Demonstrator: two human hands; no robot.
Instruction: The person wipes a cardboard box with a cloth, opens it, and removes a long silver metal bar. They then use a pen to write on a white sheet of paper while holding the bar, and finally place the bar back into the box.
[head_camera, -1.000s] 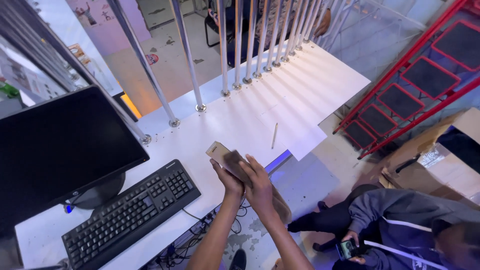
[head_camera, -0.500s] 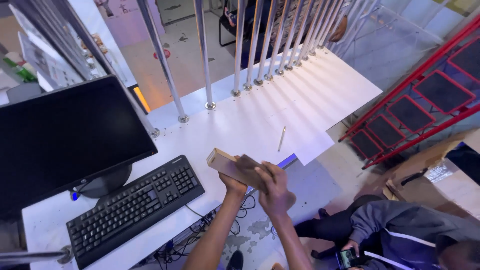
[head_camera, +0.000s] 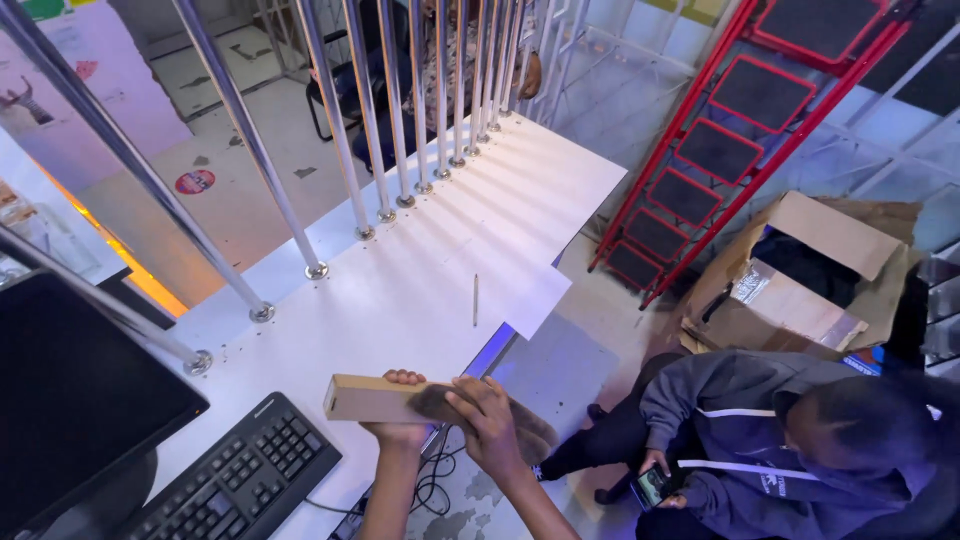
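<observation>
From the head camera we see the left hand (head_camera: 398, 430) gripping a long tan box (head_camera: 372, 398) from beneath, fingers curled over its top edge at the white desk's (head_camera: 400, 290) near rim. The right hand (head_camera: 487, 420) presses a dark brown cloth (head_camera: 470, 410) on the box — fingers closed over it. At 8 o'clock lies a black keyboard (head_camera: 245, 480); at 12, a thin stick (head_camera: 475, 299).

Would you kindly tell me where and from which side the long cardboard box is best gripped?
Grip the bare left end of the box, coming from above across its narrow width. It lies level over the desk edge; the left hand cups its middle from below, and the right hand presses a brown cloth on the right part.
</observation>
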